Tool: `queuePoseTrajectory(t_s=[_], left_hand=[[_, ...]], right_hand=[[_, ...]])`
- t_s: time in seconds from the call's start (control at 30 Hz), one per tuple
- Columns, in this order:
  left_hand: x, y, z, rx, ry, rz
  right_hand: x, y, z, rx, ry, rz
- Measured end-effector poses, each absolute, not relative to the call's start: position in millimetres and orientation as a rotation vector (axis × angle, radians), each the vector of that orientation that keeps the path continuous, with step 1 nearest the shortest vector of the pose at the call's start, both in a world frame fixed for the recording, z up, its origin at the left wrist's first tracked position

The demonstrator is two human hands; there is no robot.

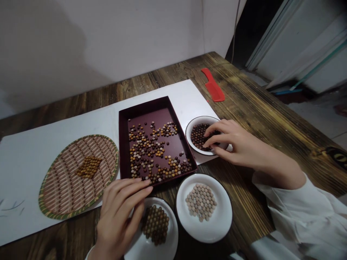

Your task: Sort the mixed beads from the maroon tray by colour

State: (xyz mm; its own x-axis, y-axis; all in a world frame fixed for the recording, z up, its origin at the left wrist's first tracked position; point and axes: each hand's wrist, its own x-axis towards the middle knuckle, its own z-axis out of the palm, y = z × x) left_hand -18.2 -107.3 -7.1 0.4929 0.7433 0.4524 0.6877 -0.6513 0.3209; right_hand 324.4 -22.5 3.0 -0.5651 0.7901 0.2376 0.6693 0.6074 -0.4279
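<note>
My left hand [121, 216] lies at the near edge of a maroon open box tray [143, 104], its fingertips touching the rim and holding nothing I can see. Mixed brown, ochre and beige beads [153, 151] lie scattered inside the tray. My right hand [233, 141] rests with spread fingers over dark brown beads [199, 136] in a small white bowl [189, 133]. Below my left fingers, brown beads [155, 224] sit packed on a white plate [172, 231]. Beige beads [201, 201] form a tight cluster on another white plate [203, 233].
A woven bamboo-patterned tray [93, 136] holds a packed patch of ochre beads [89, 167] at the left. A white paper sheet [187, 97] covers part of the wooden table [257, 97]. A red comb [213, 86] lies at the paper's far edge. My white sleeve [292, 202] is at the right.
</note>
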Motion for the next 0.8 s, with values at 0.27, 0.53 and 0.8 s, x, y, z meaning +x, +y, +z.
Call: queuePoseTrajectory(t_s=[0.27, 0.53, 0.8], left_hand=[[-16.7, -107.0, -7.0, 2.615, 1.306, 0.881], [-18.4, -107.7, -7.0, 2.624, 1.259, 0.861], [-16.7, -105.8, -6.8, 2.637, 1.22, 0.856]], right_hand=[[325.6, -22.2, 5.3, -1.129, -2.453, 0.403], [325.5, -21.2, 5.1, -1.103, -2.486, 0.407], [324.8, -21.7, 5.4, -1.083, -2.477, 0.397]])
